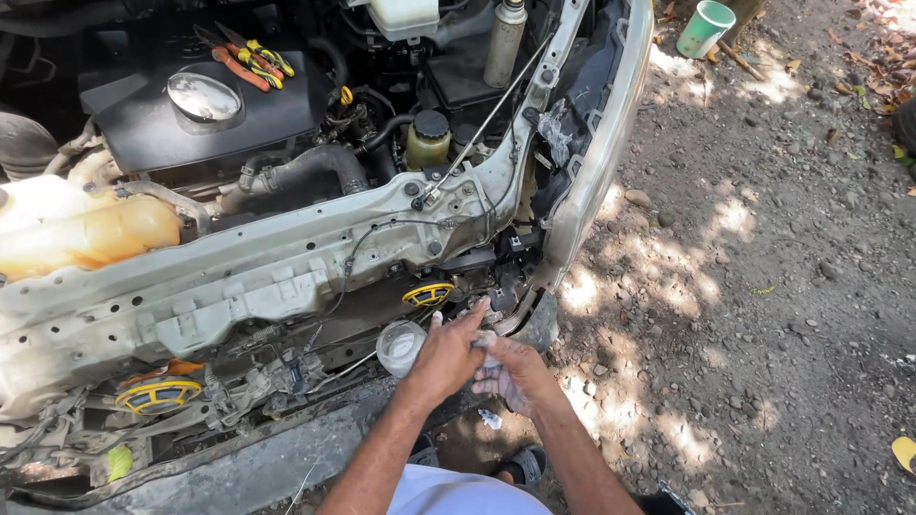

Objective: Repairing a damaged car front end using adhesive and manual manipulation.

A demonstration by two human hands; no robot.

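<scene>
While I watch from the head view, both hands work low at the front corner of the car, under the stripped cream crossmember (286,262) with the bumper off. Left hand (447,358) lies palm down, fingers extended toward the lower yellow horn (428,294), fingertips just short of it; it looks loosely open, resting over a small pale part (484,338), no firm grip that I can confirm. Right hand (513,374) sits just beside and partly under the left, palm up, fingers curled, touching the same pale part from below; what the part is I cannot tell. Key relation: the part lies between the two hands, at the left hand's fingertip side, and below and right of that horn. Its long axis is not readable. Left hand is nearer the horn; right hand is further out. A clear plastic cup (399,345) sits just left of the left hand, below the horn. Second yellow horn (157,394) is far left of it. Pliers (250,62) lie on the engine cover well above.
</scene>
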